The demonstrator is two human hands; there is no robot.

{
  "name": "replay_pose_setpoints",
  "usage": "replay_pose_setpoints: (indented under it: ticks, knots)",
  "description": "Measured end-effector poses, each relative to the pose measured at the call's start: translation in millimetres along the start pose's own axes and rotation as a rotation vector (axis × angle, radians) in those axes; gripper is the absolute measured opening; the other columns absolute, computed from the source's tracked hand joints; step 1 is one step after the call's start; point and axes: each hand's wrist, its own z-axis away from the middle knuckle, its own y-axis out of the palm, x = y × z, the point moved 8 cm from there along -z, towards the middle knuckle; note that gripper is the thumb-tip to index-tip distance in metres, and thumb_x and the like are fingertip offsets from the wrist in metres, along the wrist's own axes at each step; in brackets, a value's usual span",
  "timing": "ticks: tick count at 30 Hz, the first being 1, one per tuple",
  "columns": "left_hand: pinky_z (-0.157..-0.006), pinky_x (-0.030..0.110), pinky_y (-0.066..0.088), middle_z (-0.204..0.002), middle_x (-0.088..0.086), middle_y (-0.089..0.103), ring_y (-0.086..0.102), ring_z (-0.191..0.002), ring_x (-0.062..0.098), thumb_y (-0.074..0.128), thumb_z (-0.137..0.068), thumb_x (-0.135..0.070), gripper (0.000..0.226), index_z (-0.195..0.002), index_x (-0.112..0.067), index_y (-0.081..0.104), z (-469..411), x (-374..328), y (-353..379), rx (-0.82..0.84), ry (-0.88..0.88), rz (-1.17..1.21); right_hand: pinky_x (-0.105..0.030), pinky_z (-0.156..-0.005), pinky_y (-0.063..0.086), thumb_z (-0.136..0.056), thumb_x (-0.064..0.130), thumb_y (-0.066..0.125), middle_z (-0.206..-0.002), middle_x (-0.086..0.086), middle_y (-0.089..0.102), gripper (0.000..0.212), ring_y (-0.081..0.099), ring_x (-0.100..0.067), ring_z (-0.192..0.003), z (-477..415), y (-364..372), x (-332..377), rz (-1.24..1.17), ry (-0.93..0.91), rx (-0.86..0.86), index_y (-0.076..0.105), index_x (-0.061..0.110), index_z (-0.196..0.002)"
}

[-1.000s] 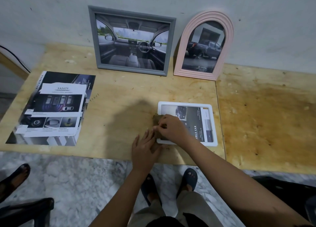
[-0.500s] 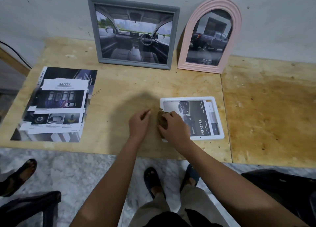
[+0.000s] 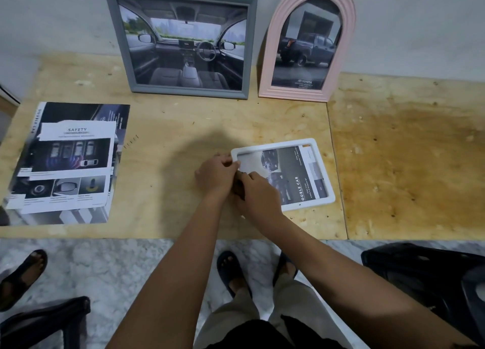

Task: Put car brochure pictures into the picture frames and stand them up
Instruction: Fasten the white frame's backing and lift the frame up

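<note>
**Both hands at the left end of the flat frame**

Your left hand [image 3: 215, 175] pinched the left rim of the white rectangular plastic picture frame [image 3: 307, 203], probably to steady it. Your right hand [image 3: 258, 193] curled close beside it, fingertips hidden, so I cannot tell what they held. The frame lay flat on the worn plywood table [image 3: 406, 151] with its dark brochure picture [image 3: 291, 175] inside, not yet stood up. Behind it, a grey rectangular frame [image 3: 189, 91] and a pink arched frame [image 3: 294, 95] leaned on the wall, leaving bare table to their right. The stack of glossy brochure pages [image 3: 65, 165] lay well to the left.
</note>
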Motion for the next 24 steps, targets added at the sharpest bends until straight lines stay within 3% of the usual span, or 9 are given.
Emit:
replay_pose_setpoints:
  ticks: [5, 9, 15, 20, 24]
  knots:
    - [-0.089, 0.026, 0.037, -0.116, -0.006, 0.068, 0.053, -0.120, 0.011, 0.065, -0.082, -0.026, 0.020, -0.100, -0.022, 0.074, -0.5, -1.2, 1.5, 0.002, -0.032, 0.012, -0.032, -0.056, 0.036, -0.090, 0.017, 0.046, -0.100, -0.004, 0.057, 0.026, 0.056, -0.022, -0.090, 10.0, 5.9, 0.7, 0.069, -0.031, 0.018, 0.052, 0.013, -0.116]
    - [-0.094, 0.030, 0.036, -0.118, -0.003, 0.067, 0.051, -0.122, 0.014, 0.062, -0.084, -0.027, 0.022, -0.102, -0.020, 0.073, -0.9, 1.4, 6.7, -0.005, -0.012, -0.013, -0.026, -0.039, 0.039, -0.065, 0.015, 0.070, -0.072, -0.001, 0.060, 0.024, 0.058, -0.020, -0.060, 27.3, 3.6, 0.7, 0.112, -0.125, -0.080, 0.064, 0.012, -0.088]
    - [-0.116, 0.040, 0.016, -0.149, 0.001, 0.038, 0.023, -0.142, 0.014, 0.046, -0.096, -0.026, 0.044, -0.139, -0.015, 0.044, 4.6, -2.7, 25.8, 0.034, 0.118, -0.157, -0.031, -0.066, 0.048, -0.079, 0.019, 0.048, -0.094, -0.002, 0.067, 0.027, 0.060, -0.021, -0.075, 50.5, -3.0, -7.8, -0.064, -0.280, -0.165, 0.065, 0.011, -0.098]
    - [-0.115, 0.040, 0.005, -0.152, -0.001, 0.031, 0.015, -0.144, 0.012, 0.040, -0.098, -0.025, 0.045, -0.142, -0.015, 0.038, 4.7, 1.4, 33.4, 0.047, 0.153, -0.215, -0.034, -0.078, 0.048, -0.081, 0.015, 0.051, -0.102, -0.002, 0.067, 0.023, 0.061, -0.024, -0.084, 60.1, -0.9, -24.0, -0.075, -0.361, -0.148, 0.068, 0.012, -0.095]
    - [-0.116, 0.042, 0.005, -0.152, 0.001, 0.032, 0.016, -0.144, 0.013, 0.040, -0.097, -0.022, 0.046, -0.142, -0.012, 0.039, 6.3, 0.5, 34.3, 0.025, 0.180, -0.205, -0.032, -0.073, 0.050, -0.074, 0.008, 0.063, -0.104, -0.001, 0.069, 0.023, 0.062, -0.024, -0.084, 61.7, -10.3, -47.9, -0.082, -0.313, -0.175, 0.071, 0.013, -0.095]
